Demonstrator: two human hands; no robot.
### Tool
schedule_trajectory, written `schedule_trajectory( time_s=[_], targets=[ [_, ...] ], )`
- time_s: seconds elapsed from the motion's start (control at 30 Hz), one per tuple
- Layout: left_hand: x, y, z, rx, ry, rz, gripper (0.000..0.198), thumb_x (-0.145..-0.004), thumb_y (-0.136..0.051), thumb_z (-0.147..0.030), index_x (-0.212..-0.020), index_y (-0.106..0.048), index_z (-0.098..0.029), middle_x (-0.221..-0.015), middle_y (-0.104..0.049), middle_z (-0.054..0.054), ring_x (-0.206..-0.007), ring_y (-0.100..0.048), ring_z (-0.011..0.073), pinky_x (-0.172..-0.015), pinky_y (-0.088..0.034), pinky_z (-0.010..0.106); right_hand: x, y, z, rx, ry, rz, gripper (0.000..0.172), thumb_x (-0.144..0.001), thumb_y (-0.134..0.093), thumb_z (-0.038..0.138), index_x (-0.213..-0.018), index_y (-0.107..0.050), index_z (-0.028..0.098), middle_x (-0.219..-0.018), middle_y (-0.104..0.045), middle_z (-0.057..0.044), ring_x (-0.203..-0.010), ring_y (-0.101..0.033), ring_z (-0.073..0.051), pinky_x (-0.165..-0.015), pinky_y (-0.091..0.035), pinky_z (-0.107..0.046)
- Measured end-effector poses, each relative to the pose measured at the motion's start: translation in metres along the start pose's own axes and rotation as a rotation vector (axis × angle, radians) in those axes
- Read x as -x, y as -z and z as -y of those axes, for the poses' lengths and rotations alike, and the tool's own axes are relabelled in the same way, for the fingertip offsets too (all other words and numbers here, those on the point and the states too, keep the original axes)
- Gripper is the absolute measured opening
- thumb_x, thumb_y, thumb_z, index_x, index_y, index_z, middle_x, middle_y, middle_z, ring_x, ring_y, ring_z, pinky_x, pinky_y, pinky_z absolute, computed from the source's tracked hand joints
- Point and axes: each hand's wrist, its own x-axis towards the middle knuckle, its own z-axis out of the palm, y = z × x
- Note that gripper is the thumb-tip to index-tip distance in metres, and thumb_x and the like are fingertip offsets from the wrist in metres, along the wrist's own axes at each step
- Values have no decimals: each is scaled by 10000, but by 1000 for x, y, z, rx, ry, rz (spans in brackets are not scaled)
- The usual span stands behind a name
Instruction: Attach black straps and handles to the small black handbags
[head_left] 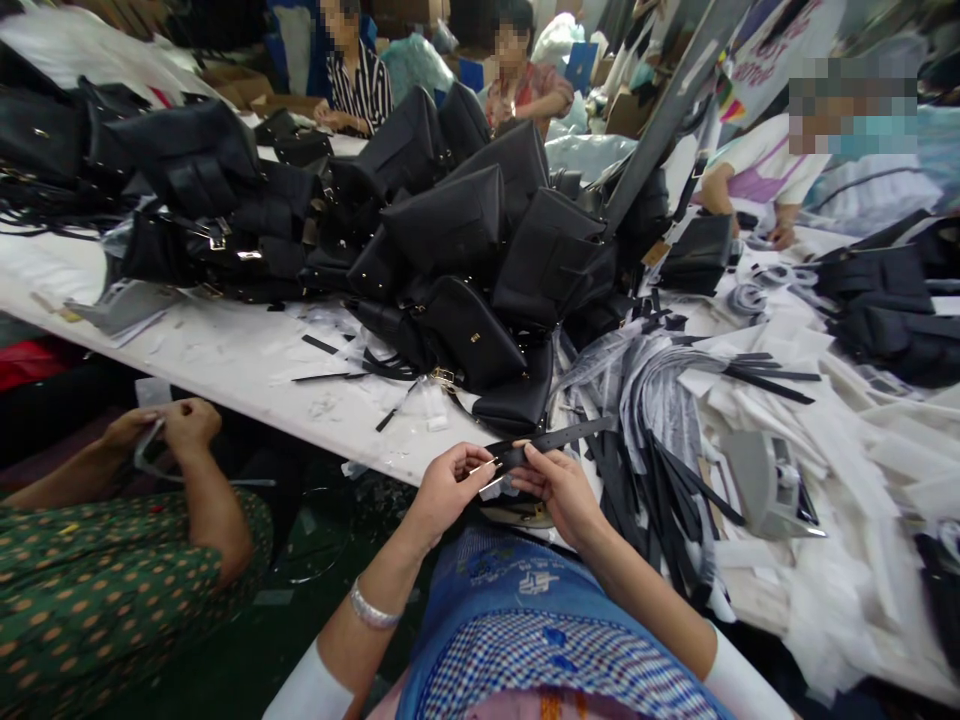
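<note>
My left hand (pixel 448 487) and my right hand (pixel 559 487) meet just off the near edge of the white table (pixel 247 365), both pinched on one black strap (pixel 559 437). The left fingers grip its buckle end, where metal shows. The right fingers hold the strap a little further along, and the rest of it runs up and right over the table. A silver bracelet (pixel 373 609) is on my left wrist. Beside the right hand lies a bundle of several more black straps (pixel 645 440) in clear wrappers.
A big heap of black handbags (pixel 450 230) covers the table's middle and left. White paper scraps (pixel 825 470) and a grey tool (pixel 765 485) lie right. A person in green (pixel 112 580) sits at my left, hands together. Three more people work at the far side.
</note>
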Motion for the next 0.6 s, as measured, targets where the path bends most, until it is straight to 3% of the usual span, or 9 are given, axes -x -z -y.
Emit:
schedule_trajectory(
  time_s=[0.2,0.4,0.53,0.6],
  targets=[
    [1,2,-1,18,18,40,213,-765,-697,-300,-897,-630,-148,-795,-657,25,-733,-586,132,-688,-446,234,4,-4,0,-14,-22,0,303,-707,-785,393,-848,-701,138,-887,-742,-76,-740,-713,-170,-627,-597,-222],
    [0,1,4,-3,7,26,216,-758,-696,-304,-896,-636,-149,-779,-659,25,-715,-594,133,-678,-454,237,11,-4,2,449,273,40,333,-804,-661,472,-962,-735,189,-863,-748,-67,-754,-707,-249,-656,-606,-350],
    [-4,-2,12,-88,-21,-23,216,-751,-694,-312,-888,-646,-152,-730,-646,20,-679,-596,143,-644,-460,243,18,-8,2,809,502,80,262,-851,-612,402,-979,-749,219,-857,-751,-64,-815,-702,-279,-722,-568,-374],
    [-5,-2,14,-122,-34,-43,214,-763,-681,-320,-897,-652,-155,-730,-650,22,-680,-598,146,-640,-461,244,20,-11,4,866,538,109,254,-865,-593,375,-1004,-738,219,-819,-744,-63,-769,-694,-251,-723,-547,-355]
  ],
)
